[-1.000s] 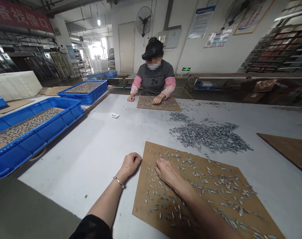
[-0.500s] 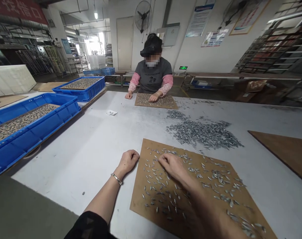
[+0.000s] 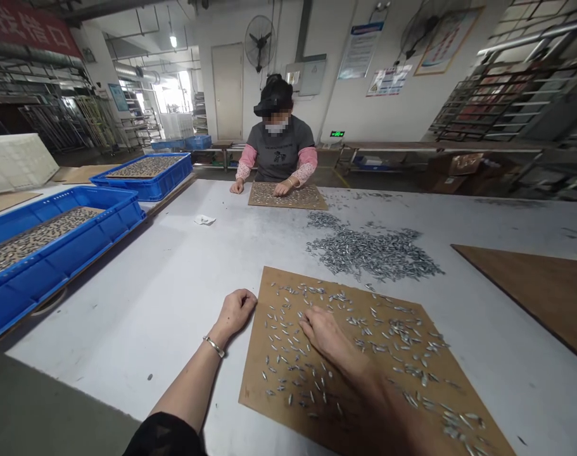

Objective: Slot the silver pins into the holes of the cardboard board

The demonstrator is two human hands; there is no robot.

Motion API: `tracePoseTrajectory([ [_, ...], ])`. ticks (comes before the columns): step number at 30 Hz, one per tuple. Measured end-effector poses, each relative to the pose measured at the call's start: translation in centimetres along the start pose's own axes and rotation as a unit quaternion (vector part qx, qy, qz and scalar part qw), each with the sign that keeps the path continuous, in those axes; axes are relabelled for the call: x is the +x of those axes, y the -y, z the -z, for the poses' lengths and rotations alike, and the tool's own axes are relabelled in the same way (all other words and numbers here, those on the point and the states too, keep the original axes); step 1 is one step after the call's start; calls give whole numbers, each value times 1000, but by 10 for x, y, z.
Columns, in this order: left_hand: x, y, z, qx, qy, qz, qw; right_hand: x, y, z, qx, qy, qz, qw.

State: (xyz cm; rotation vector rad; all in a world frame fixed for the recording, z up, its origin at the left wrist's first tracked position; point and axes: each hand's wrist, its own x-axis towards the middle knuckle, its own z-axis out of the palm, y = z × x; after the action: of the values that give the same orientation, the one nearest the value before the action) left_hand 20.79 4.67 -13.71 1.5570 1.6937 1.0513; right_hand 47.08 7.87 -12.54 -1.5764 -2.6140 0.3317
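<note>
A brown board [image 3: 254, 386] lies on the table in front of me, scattered with small silvery spindle-shaped metal pieces [image 3: 402, 329]. Loosely curled into a fist, my left hand [image 3: 238, 310] rests on the white tabletop against the board's left edge, and I see nothing in it. Over the upper left part of the board is my right hand [image 3: 322, 330], its thumb and forefinger brought together low among the pieces. One piece shows right at those fingertips; whether it is gripped between them I cannot make out. My right forearm hides part of the board.
Beyond the board a large heap of metal pieces [image 3: 371, 253] lies on the white table [image 3: 174, 272]. Another brown board [image 3: 530, 285] is at the right. Blue crates [image 3: 102, 237] holding filled boards stand left. Across the table a person [image 3: 278, 149] works at a similar board [image 3: 288, 204].
The whole view has shifted slightly to the left. My right hand has moved a little down the board, its thumb now more apparent. My left hand keeps its place by the board's edge.
</note>
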Motion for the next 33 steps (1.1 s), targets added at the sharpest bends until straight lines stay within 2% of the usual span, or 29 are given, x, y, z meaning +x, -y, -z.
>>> tracePoseTrajectory([
  [3, 1, 2, -1, 6, -1, -4, 1000, 3, 2, 6, -9, 9, -16, 1000],
  [9, 2, 1, 0, 11, 9, -6, 1000, -8, 1, 24, 123, 65, -49, 989],
  [12, 1, -2, 1, 20, 13, -9, 1000, -15, 5, 21, 147, 87, -63, 983],
  [20, 0, -4, 2, 29, 9, -6, 1000, -12, 5, 9, 149, 87, -64, 983],
  [25, 0, -3, 2, 33, 9, -9, 999, -14, -3, 17, 174, 38, -58, 982],
  [30, 2, 0, 2, 24, 6, -6, 1000, -23, -32, 31, 171, -25, -86, 981],
  [33, 3, 1, 2, 30, 9, -9, 999, -28, -40, 30, 143, -25, -61, 988],
])
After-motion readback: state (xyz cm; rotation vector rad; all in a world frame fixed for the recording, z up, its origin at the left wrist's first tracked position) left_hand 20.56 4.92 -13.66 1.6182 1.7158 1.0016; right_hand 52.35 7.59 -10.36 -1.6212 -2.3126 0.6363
